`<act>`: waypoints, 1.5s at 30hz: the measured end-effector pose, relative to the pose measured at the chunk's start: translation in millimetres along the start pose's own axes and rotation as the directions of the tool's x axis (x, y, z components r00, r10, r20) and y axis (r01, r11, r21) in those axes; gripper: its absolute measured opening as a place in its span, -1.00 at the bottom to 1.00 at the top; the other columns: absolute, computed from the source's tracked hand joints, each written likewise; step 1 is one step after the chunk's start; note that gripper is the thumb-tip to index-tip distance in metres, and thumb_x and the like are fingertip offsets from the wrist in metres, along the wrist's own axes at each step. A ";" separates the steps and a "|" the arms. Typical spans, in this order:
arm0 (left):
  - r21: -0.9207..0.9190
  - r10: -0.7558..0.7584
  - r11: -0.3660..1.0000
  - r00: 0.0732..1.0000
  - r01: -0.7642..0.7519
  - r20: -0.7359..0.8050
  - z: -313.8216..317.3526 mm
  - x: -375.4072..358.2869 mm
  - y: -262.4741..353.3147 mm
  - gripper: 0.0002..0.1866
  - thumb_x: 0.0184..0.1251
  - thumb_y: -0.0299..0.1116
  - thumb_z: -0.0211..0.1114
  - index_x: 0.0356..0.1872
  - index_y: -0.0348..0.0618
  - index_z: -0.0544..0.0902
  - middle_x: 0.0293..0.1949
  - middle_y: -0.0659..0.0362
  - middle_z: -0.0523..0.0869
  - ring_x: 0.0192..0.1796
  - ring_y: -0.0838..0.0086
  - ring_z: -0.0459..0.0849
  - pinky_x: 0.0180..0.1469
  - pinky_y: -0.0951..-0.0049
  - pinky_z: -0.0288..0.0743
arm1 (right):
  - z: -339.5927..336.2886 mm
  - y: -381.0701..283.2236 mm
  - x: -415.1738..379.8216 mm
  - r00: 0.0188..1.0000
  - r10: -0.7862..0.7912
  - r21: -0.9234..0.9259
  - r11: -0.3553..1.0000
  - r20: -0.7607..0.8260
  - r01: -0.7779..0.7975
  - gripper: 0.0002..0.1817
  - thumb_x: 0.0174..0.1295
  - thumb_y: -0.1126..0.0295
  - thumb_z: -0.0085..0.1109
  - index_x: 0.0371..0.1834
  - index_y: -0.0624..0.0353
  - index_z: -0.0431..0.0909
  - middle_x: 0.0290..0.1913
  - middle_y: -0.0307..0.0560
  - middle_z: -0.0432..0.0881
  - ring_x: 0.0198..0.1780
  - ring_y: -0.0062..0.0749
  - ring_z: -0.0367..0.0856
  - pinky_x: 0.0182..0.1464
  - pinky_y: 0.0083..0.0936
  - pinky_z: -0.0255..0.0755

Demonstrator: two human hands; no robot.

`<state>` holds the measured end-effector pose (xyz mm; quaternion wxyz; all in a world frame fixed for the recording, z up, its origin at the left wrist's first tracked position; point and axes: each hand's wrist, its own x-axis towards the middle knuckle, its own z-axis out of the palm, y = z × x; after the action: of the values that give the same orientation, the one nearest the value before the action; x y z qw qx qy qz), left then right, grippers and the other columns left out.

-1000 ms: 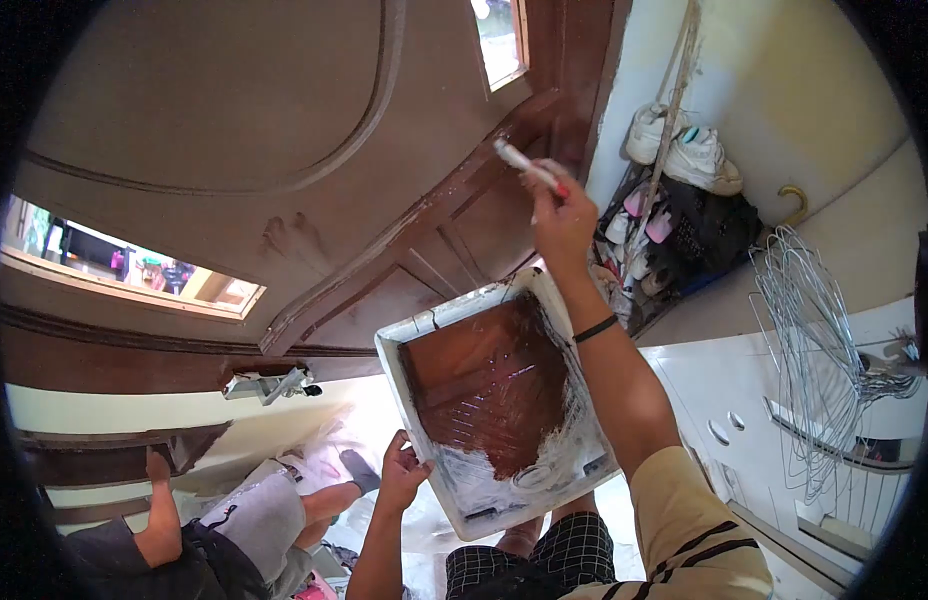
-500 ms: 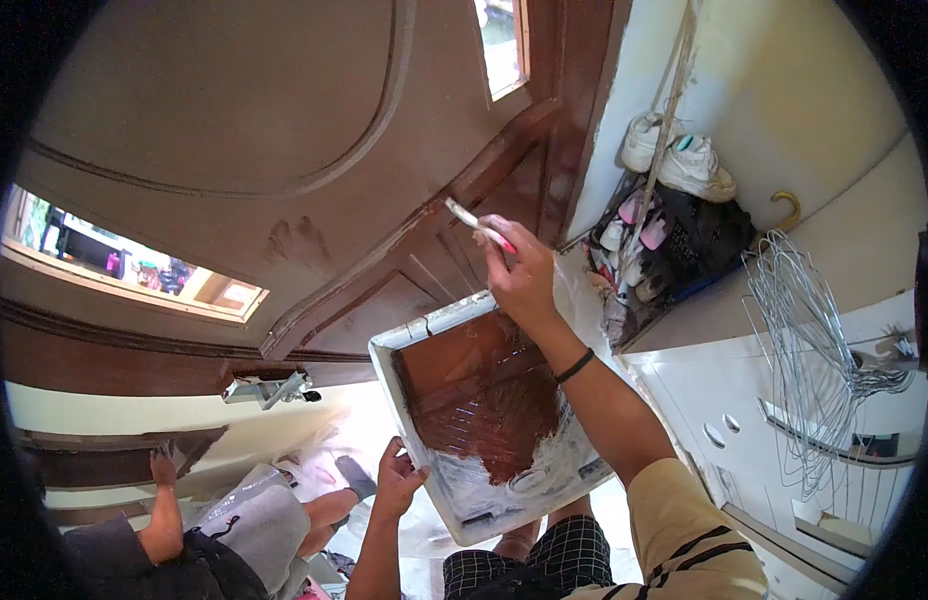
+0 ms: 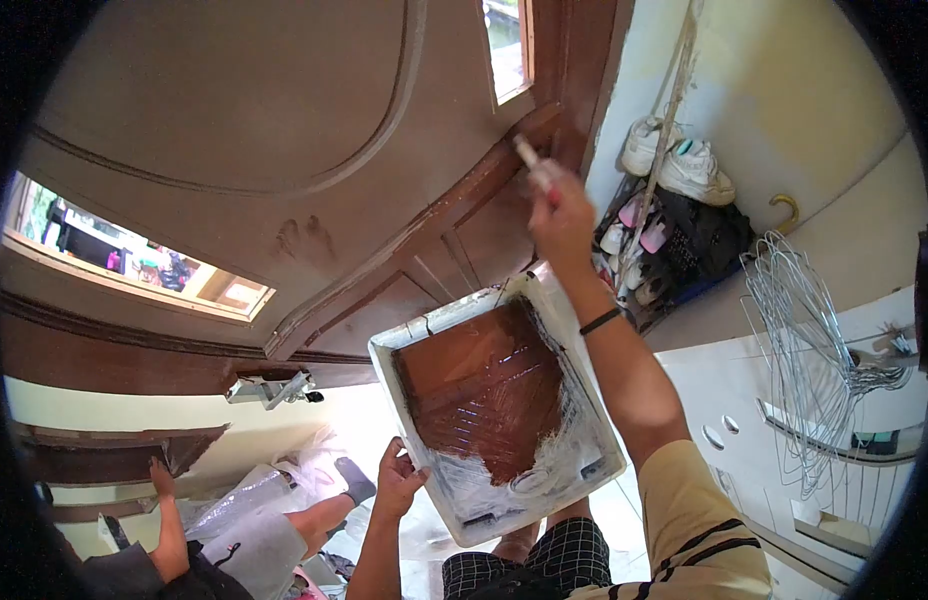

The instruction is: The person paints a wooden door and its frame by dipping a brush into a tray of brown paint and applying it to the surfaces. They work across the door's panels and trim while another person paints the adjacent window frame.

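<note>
My right hand (image 3: pixel 562 215) is closed around the handle of a paintbrush (image 3: pixel 527 153), slightly blurred. Its bristle end meets the raised curved moulding of a brown wooden door (image 3: pixel 234 110) in this view. Fingers and thumb of my left hand (image 3: pixel 399 480) grip the left rim of a white paint tray (image 3: pixel 606 440). Reddish-brown paint (image 3: pixel 484 390) covers much of the tray's inside, with streaks toward the near end. The tray is held tilted in front of my checked shorts. Smudge marks like fingerprints show on the door panel.
Another person (image 3: pixel 244 545) sits at lower left, a hand by a dark brown board (image 3: pixel 94 460). White shoes (image 3: pixel 694 170) rest on a dark rack at right, beside a leaning pole (image 3: pixel 674 100). Bundled wire (image 3: pixel 804 350) hangs at far right. A metal door handle (image 3: pixel 274 388) juts out at left.
My right hand and the paintbrush have moved up and right along the moulding. My left hand and the tray stay nearly still. The other person's arm has shifted slightly.
</note>
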<state>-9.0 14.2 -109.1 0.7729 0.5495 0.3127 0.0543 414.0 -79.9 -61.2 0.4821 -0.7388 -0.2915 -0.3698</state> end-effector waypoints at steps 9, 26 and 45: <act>-0.002 -0.003 1.000 1.000 0.003 0.027 2.4 0.7 3.2 -0.55 0.10 -0.50 0.39 -0.01 -0.13 0.37 -0.16 0.08 0.66 -0.13 0.48 0.64 -0.03 0.48 0.51 | -14.9 -18.0 2.9 0.905 0.396 0.334 0.842 0.152 -0.425 -0.80 0.21 0.53 0.10 -0.12 0.28 0.61 -0.43 -0.13 0.69 -0.40 -0.52 0.64 -0.30 -0.54 0.48; 0.011 0.031 0.999 0.999 -0.032 0.036 2.5 -0.6 8.4 -0.55 0.10 -0.52 0.35 -0.01 -0.14 0.36 -0.16 0.09 0.66 -0.11 0.48 0.63 -0.01 0.45 0.49 | -18.8 -19.3 -23.2 0.932 0.284 0.451 0.817 0.225 -0.358 -0.81 0.21 0.46 0.19 -0.14 0.28 0.62 -0.23 0.06 0.70 -0.22 -0.28 0.68 -0.14 -0.47 0.49; 0.002 -0.034 0.999 0.997 0.034 0.064 7.3 17.2 -6.2 -0.62 0.11 -0.62 0.29 -0.09 -0.11 0.37 -0.19 0.12 0.64 -0.14 0.52 0.61 -0.04 0.50 0.49 | 11.5 -139.2 -81.0 0.901 0.201 0.450 0.811 0.386 -0.373 -0.82 0.21 0.45 0.17 -0.18 0.31 0.59 -0.26 0.12 0.66 -0.26 -0.09 0.68 -0.21 -0.31 0.53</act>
<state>7.1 13.2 -120.4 0.7830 0.5461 0.2969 0.0232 262.4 -24.3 -62.1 0.6581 -0.6690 -0.3370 -0.0756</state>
